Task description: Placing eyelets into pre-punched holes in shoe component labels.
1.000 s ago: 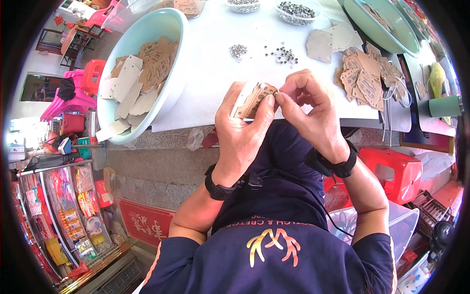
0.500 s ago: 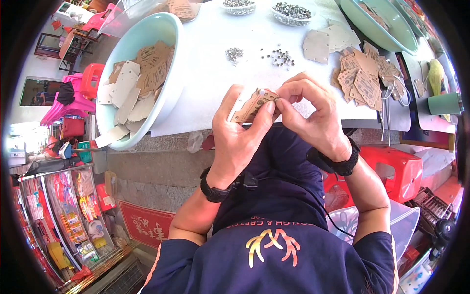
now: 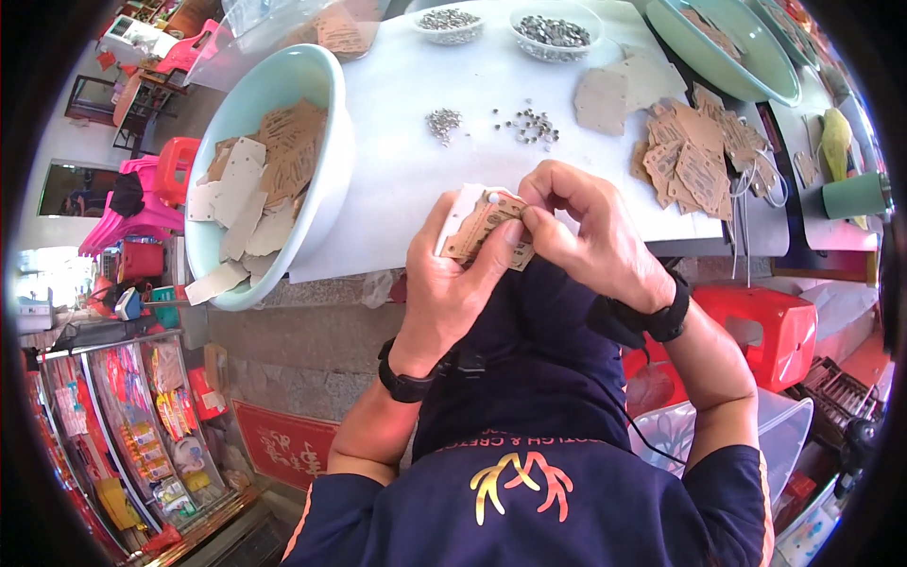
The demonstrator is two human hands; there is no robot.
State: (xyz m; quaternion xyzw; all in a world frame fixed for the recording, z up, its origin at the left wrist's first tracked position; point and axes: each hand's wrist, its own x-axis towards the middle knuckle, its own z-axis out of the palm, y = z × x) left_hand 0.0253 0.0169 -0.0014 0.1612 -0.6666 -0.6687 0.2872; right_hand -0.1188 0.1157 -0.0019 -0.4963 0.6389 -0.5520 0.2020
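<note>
- Since the left basin (image 3: 274, 77) stands at the table's (image 3: 392, 208) left end, its loose cards (image 3: 291, 146) probably sit there to be in reach without crowding the middle.
- Silver bits (image 3: 443, 124): small heap mid-table, maybe tipped out so single ones pick up easily; left tub (image 3: 449, 40) of similar bits at table's far side.
- Left hand (image 3: 446, 279): at table's near edge, gripping the card (image 3: 477, 231), thumb on the printed face, fingers behind; likely steadies it and leaves the right edge free.
- Card: raised at table's near edge, between both hands, tilted, printed face up; pale round spot near its top, stud or hole can't tell.
- Dark bits (image 3: 535, 128): spread mid-table, apart from the silver ones, likely kept sorted; right tub (image 3: 557, 55) at table's far side.
- Right hand (image 3: 590, 241): at table's near edge, thumb and index pinching the card's right edge, seemingly for fine work; small part between fingertips can't be told.
- Grey cards (image 3: 602, 99), then brown cards (image 3: 694, 156): on table's right part, overlapping, apparently grouped by face.
</note>
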